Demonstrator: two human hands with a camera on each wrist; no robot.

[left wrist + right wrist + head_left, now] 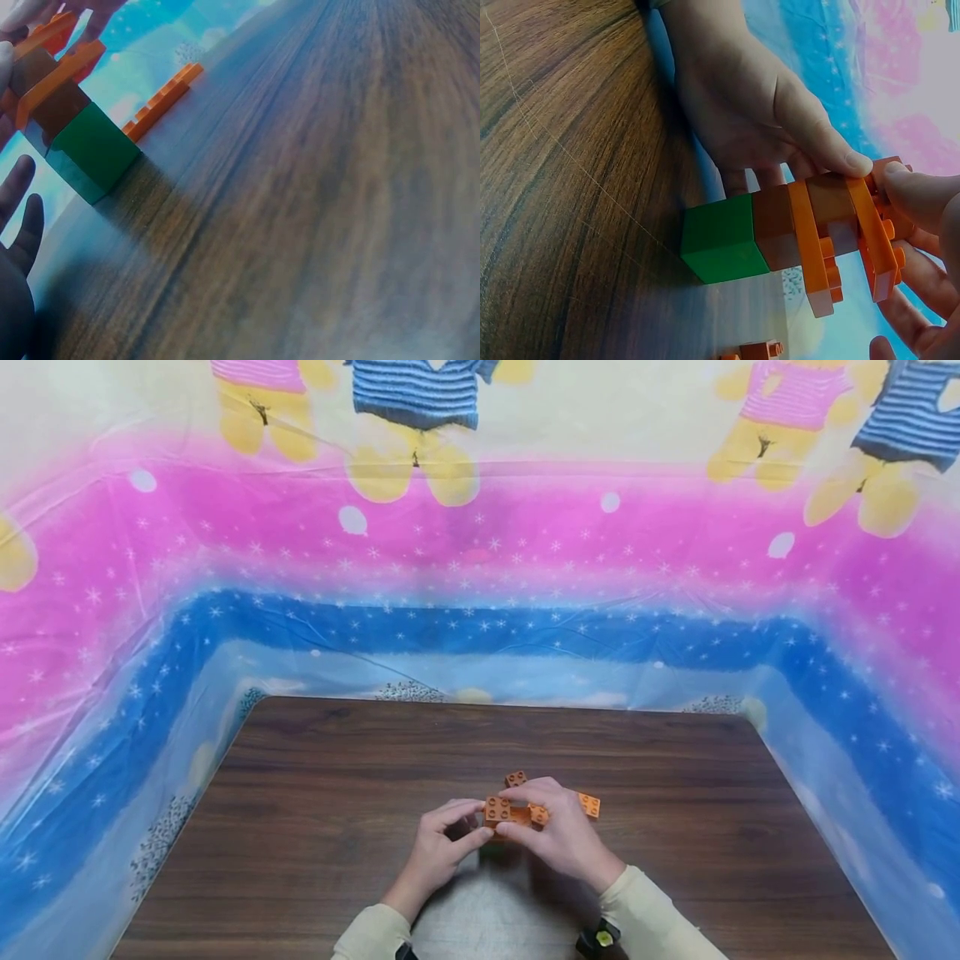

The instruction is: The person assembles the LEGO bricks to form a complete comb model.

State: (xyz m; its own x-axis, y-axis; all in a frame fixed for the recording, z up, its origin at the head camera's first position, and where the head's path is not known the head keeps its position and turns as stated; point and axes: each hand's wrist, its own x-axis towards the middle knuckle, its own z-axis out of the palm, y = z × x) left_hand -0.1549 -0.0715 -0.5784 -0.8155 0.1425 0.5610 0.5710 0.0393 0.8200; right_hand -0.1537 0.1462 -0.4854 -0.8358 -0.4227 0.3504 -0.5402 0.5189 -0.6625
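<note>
A stack of toy building bricks stands on the table, with a green brick (720, 240) at its base. Above it, brown bricks (832, 206) alternate with two thin orange plates (810, 247) that jut out to one side. My left hand (442, 843) grips the upper part of the stack between thumb and fingers. From the other side my right hand (566, 831) pinches the top brown brick (498, 810) at the upper plate. Part of the right fingers' contact is hidden behind the bricks.
Beyond the right hand lie a small brown brick (515, 778) and an orange piece (589, 805). The dark wooden table (337, 760) is bordered by a printed pink and blue cloth (480, 627).
</note>
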